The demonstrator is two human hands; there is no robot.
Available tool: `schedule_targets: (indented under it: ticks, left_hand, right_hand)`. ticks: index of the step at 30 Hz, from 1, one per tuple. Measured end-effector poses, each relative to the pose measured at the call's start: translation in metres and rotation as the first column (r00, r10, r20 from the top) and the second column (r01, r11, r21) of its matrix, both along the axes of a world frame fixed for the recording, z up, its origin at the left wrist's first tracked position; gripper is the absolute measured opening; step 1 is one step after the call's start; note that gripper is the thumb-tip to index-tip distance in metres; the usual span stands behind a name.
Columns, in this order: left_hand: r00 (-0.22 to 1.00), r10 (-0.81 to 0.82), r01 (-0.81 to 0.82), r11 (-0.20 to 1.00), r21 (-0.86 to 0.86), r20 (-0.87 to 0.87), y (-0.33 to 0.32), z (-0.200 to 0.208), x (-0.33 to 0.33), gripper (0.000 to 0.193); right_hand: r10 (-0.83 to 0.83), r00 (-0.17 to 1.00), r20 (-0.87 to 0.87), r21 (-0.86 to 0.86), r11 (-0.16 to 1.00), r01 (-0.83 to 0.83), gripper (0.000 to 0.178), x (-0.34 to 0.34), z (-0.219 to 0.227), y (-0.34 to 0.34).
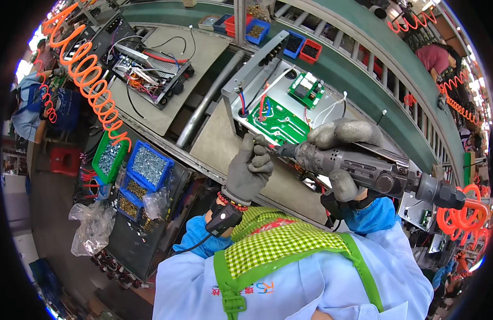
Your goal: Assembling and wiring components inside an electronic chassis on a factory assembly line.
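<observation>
My right hand [347, 136], in a grey glove, grips a dark air screwdriver [377, 169] held sideways, its tip pointing left. At that tip my left hand [249, 169], gloved in grey too, is closed in a pinch. Whatever it pinches is too small to make out. Just beyond both hands lies an open metal chassis [332, 88] with a tall side panel. Inside it are a large green circuit board [278, 121] and a smaller green board [306, 89], with red, blue and white wires about them. The hands hide the chassis's near side.
An orange coiled hose [92, 74] hangs at the left. Blue bins of small metal parts [149, 166] and a green bin [109, 156] stand at lower left. Another wired unit [150, 74] sits on the far-left bench. A roller conveyor [358, 48] runs behind. A person [436, 57] is at far right.
</observation>
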State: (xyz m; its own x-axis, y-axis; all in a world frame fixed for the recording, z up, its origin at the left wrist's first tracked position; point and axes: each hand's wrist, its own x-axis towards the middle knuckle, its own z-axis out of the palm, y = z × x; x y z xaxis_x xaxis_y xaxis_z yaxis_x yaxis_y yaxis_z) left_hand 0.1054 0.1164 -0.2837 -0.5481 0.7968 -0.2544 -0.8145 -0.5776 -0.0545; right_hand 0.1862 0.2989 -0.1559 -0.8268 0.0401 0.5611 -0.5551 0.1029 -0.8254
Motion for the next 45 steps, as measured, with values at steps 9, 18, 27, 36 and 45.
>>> schedule_targets:
  ticks: [9,18,27,36,45]
  left_hand:
    - [0.934,-0.221,0.121,0.935,-0.335,-0.28,-0.052,-0.002,-0.078,0.045]
    - [0.59,-0.469,-0.239,0.676,-0.697,-0.657,-0.054,-0.05,-0.184,0.044]
    - [0.695,-0.402,-0.119,0.753,-0.647,-0.596,-0.031,-0.078,-0.172,0.036]
    - [0.729,-0.402,-0.099,0.738,-0.667,-0.553,-0.027,-0.083,-0.16,0.033]
    - [0.734,-0.511,0.168,0.775,-0.609,-0.447,0.011,-0.097,-0.084,0.036]
  right_hand:
    - [-0.009,0.972,0.236,-0.119,0.992,0.038,0.042,-0.107,0.019,-0.037]
    - [-0.216,0.943,0.255,0.578,0.815,0.03,0.041,-0.301,0.011,-0.078]
    - [-0.272,0.777,0.568,0.631,0.75,-0.198,0.044,-0.343,-0.019,-0.078]
    - [-0.354,0.641,0.681,0.7,0.573,-0.426,0.041,-0.39,-0.05,-0.09]
    - [-0.376,0.504,0.778,0.624,0.363,-0.692,0.046,-0.399,-0.099,-0.127]
